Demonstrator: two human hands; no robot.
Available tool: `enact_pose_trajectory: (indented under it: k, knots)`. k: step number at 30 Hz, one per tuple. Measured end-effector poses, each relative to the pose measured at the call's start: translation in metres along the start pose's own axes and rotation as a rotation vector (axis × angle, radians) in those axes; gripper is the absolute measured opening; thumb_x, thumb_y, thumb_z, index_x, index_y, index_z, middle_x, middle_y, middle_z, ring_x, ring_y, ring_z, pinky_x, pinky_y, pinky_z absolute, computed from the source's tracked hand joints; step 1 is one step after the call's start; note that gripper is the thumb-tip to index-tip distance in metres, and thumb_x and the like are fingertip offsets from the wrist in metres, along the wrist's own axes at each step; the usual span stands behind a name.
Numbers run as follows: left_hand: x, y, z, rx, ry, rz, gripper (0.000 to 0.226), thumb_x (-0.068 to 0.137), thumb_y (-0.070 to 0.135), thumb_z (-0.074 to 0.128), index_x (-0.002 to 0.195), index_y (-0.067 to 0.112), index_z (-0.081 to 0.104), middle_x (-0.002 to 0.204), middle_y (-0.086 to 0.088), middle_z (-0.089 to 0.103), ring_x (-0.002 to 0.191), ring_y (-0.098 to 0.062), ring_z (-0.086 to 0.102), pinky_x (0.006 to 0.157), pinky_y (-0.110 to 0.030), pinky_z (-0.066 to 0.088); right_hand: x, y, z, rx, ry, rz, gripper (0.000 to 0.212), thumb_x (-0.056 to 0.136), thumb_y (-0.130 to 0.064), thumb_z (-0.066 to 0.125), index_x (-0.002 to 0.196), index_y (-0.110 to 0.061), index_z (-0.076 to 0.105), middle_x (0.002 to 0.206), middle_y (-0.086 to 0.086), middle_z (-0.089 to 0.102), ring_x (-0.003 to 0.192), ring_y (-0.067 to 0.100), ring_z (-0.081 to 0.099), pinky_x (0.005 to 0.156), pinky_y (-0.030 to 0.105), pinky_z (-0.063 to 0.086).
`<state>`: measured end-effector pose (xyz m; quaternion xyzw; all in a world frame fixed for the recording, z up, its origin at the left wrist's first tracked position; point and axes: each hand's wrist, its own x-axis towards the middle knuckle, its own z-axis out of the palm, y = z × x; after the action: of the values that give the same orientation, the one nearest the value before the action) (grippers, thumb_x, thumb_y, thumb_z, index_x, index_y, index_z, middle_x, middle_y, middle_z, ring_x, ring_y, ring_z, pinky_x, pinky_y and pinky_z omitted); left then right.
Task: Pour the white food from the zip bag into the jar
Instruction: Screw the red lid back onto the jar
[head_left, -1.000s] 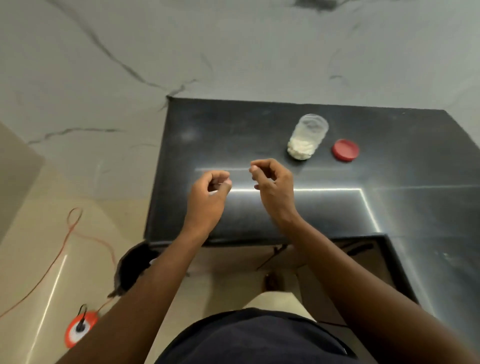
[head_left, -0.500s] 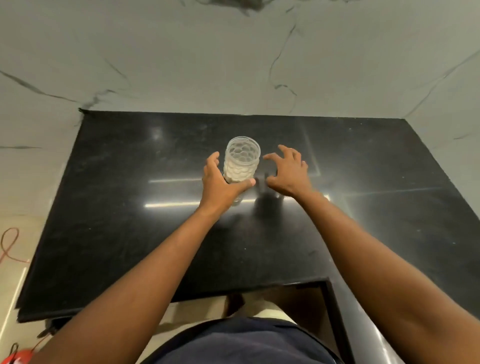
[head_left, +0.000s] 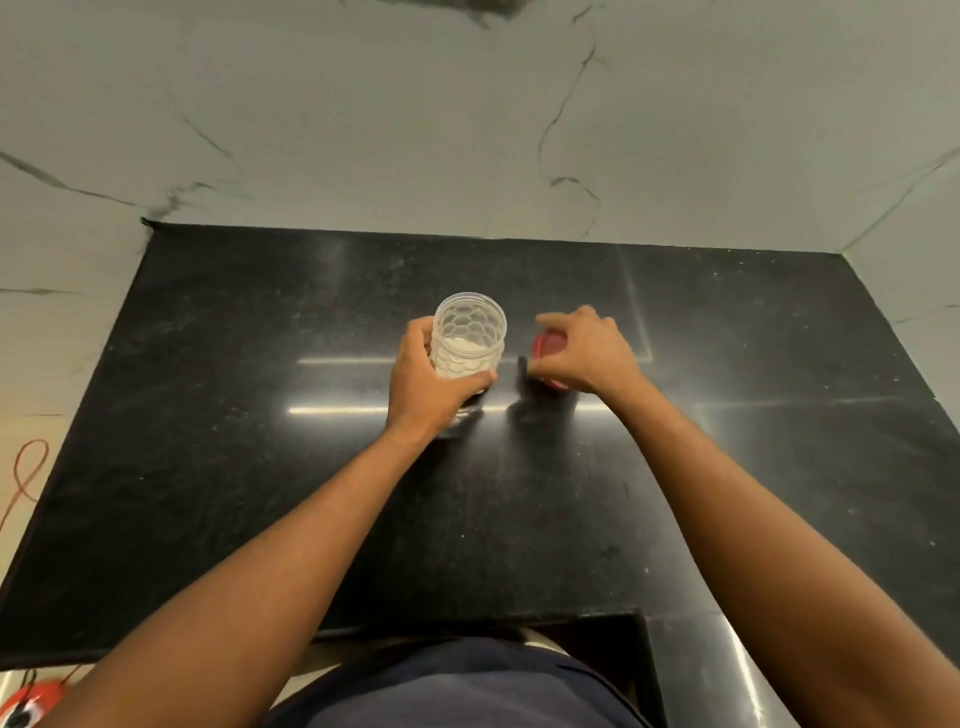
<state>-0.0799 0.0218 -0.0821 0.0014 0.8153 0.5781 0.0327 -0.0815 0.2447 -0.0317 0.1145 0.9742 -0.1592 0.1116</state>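
Note:
A clear plastic jar (head_left: 470, 335) with a honeycomb pattern stands upright and uncapped on the black counter (head_left: 260, 415). White food lies in its bottom. My left hand (head_left: 428, 376) grips the jar's lower half from the left. To the jar's right, my right hand (head_left: 582, 353) curls over a red lid (head_left: 545, 345) and holds it at the counter surface. Most of the lid is hidden under the fingers. No zip bag is in view.
Grey marble wall rises behind the counter and at its right corner. The counter's front edge has a cut-out near my body. An orange cable (head_left: 23, 478) and an orange-and-black device (head_left: 26, 706) lie on the floor at the left.
My left hand went from free in the air to gripping the jar. My right hand moved right from beside the jar and closed on the red lid. The camera came closer over the counter.

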Motion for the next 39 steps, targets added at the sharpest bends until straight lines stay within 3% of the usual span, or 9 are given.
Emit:
enact_pose_trajectory:
  k: [4, 6, 11, 17, 22, 26, 31, 34, 39]
  knots:
    - [0.003, 0.000, -0.004, 0.023, -0.016, -0.004, 0.086, 0.053, 0.040, 0.100, 0.123, 0.034, 0.050, 0.127, 0.007, 0.067, 0.114, -0.014, 0.067, 0.094, -0.044, 0.062, -0.011, -0.019, -0.030, 0.762, 0.276, -0.046, 0.060, 0.065, -0.054, 0.078, 0.118, -0.029, 0.063, 0.127, 0.006, 0.054, 0.106, 0.020, 0.060, 0.076, 0.023, 0.049]
    - [0.004, 0.000, -0.008, 0.036, -0.037, -0.009, 0.086, 0.051, 0.046, 0.099, 0.121, 0.035, 0.050, 0.127, 0.007, 0.067, 0.113, -0.015, 0.068, 0.092, -0.046, 0.063, -0.015, -0.034, -0.035, 0.844, 0.288, -0.116, 0.045, 0.068, -0.048, 0.084, 0.100, -0.026, 0.061, 0.122, 0.005, 0.057, 0.100, 0.014, 0.060, 0.070, 0.019, 0.048]
    - [0.004, 0.001, -0.011, 0.058, -0.080, -0.005, 0.087, 0.051, 0.054, 0.096, 0.123, 0.038, 0.048, 0.127, 0.008, 0.066, 0.110, -0.014, 0.068, 0.089, -0.048, 0.063, -0.021, -0.058, -0.025, 0.351, 0.132, -0.440, 0.040, 0.071, -0.036, 0.091, 0.083, -0.012, 0.063, 0.120, 0.000, 0.064, 0.111, 0.015, 0.057, 0.089, 0.037, 0.056]
    - [0.003, 0.000, -0.011, 0.094, -0.073, 0.009, 0.086, 0.055, 0.058, 0.097, 0.121, 0.040, 0.046, 0.125, 0.009, 0.064, 0.109, -0.012, 0.068, 0.089, -0.045, 0.063, -0.006, -0.082, -0.041, -0.077, -0.077, -0.547, 0.075, 0.071, -0.045, 0.085, 0.137, -0.036, 0.050, 0.133, -0.003, 0.058, 0.114, 0.022, 0.058, 0.086, 0.033, 0.050]
    - [0.006, -0.002, -0.010, 0.119, -0.090, 0.011, 0.085, 0.055, 0.061, 0.094, 0.121, 0.041, 0.043, 0.128, 0.011, 0.062, 0.110, -0.014, 0.065, 0.091, -0.041, 0.062, 0.002, -0.108, -0.050, -0.416, -0.085, -0.554, 0.086, 0.070, -0.056, 0.082, 0.148, -0.039, 0.049, 0.127, 0.002, 0.056, 0.095, 0.020, 0.054, 0.070, 0.030, 0.043]
    - [0.009, -0.003, -0.011, 0.131, -0.111, -0.006, 0.085, 0.051, 0.065, 0.092, 0.116, 0.045, 0.041, 0.123, 0.015, 0.062, 0.106, -0.012, 0.064, 0.085, -0.035, 0.059, 0.001, -0.122, -0.052, -0.459, -0.108, -0.542, 0.085, 0.072, -0.054, 0.085, 0.147, -0.032, 0.051, 0.130, 0.006, 0.058, 0.096, 0.017, 0.049, 0.074, 0.031, 0.043]
    - [0.010, -0.003, -0.011, 0.111, -0.111, -0.006, 0.088, 0.047, 0.069, 0.090, 0.114, 0.055, 0.035, 0.114, 0.025, 0.055, 0.101, -0.007, 0.060, 0.074, -0.021, 0.047, -0.001, -0.124, -0.063, -0.477, -0.234, -0.638, 0.089, 0.074, -0.030, 0.091, 0.152, -0.036, 0.048, 0.135, 0.004, 0.049, 0.112, 0.022, 0.053, 0.079, 0.030, 0.045]
    - [0.011, -0.004, -0.012, 0.110, -0.114, -0.003, 0.095, 0.046, 0.071, 0.090, 0.121, 0.056, 0.035, 0.114, 0.029, 0.054, 0.104, -0.007, 0.060, 0.081, -0.027, 0.051, -0.004, -0.122, -0.065, -0.502, -0.254, -0.693, 0.088, 0.077, -0.020, 0.089, 0.153, -0.038, 0.048, 0.144, 0.004, 0.046, 0.128, 0.027, 0.050, 0.089, 0.033, 0.050]
    - [0.013, -0.005, -0.014, 0.119, -0.136, 0.001, 0.088, 0.046, 0.071, 0.090, 0.115, 0.058, 0.036, 0.107, 0.036, 0.053, 0.093, 0.013, 0.052, 0.071, -0.017, 0.042, -0.005, -0.117, -0.066, -0.518, -0.261, -0.729, 0.087, 0.079, -0.014, 0.086, 0.152, -0.041, 0.048, 0.147, 0.000, 0.043, 0.129, 0.026, 0.045, 0.096, 0.038, 0.051]
